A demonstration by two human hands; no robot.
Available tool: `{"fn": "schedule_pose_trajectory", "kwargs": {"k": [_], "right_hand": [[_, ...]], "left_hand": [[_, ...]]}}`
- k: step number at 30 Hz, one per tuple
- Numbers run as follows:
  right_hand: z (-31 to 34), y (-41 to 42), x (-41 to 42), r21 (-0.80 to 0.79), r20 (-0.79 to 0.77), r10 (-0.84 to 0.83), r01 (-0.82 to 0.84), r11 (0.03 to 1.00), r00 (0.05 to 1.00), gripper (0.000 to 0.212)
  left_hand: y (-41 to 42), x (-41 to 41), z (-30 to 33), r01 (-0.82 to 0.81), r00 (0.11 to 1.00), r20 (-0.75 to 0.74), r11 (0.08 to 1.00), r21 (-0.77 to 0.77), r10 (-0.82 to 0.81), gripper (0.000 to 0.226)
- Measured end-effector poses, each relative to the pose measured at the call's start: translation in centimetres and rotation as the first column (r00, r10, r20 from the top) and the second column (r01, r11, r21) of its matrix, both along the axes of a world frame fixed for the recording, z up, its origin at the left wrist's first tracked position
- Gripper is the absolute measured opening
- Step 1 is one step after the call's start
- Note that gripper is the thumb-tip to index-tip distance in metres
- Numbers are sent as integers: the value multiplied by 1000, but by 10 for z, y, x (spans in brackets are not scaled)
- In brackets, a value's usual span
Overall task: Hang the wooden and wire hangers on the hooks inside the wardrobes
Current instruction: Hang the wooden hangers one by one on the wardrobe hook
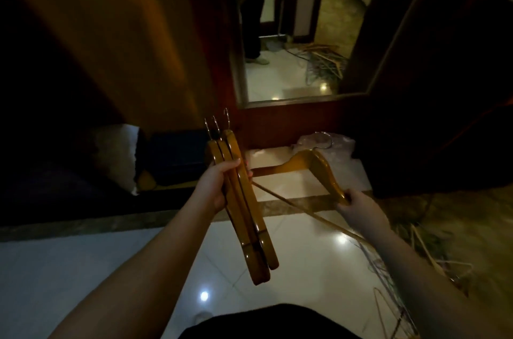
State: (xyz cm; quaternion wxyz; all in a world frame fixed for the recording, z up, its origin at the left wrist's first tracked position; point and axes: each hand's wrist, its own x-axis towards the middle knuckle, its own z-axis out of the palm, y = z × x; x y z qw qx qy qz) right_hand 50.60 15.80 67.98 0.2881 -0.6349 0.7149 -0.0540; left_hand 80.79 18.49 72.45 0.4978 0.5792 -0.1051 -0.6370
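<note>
My left hand (216, 186) grips a stack of three wooden hangers (244, 208) edge-on, their metal hooks pointing up and away from me. My right hand (358, 209) holds one end of another wooden hanger (305, 163), which is spread out flat above the floor with its metal hook (323, 140) at the far side. Loose wire and wooden hangers (410, 263) lie in a heap on the floor at the lower right. The open wardrobe (83, 61) on the left is dark inside, and no hooks show in it.
A mirror (291, 33) on the wooden door ahead reflects a standing person and the hanger pile. A white pillow (119, 156) and a dark blue box (177, 155) sit at the wardrobe bottom. Crumpled clear plastic (330, 147) lies by the door. The tiled floor (111, 269) is glossy.
</note>
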Motion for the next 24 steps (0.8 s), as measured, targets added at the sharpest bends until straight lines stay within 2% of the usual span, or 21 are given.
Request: {"fn": "schedule_pose_trajectory", "kwargs": {"k": [7,13,16,20,24], "right_hand": [[22,16,162,-43,20,224,-223,974,974,13],[48,7,281,-106,95,341,-331,938,935,9],[70,-5,330,-148,113,376,-358,922,920,9],[103,-30,381,-236,81,408,-381,894,909,13],[135,-70,424,-392,49,410,-360,847,911,15]], "left_hand": [[56,155,30,-64,998,9,993,-103,66,43],[81,259,64,-121,991,36,975,-187,130,39],[83,298,88,-139,987,46,967,-213,152,30],[71,345,117,-210,973,33,934,-288,229,46],[50,377,154,-231,968,11,906,-354,251,42]]}}
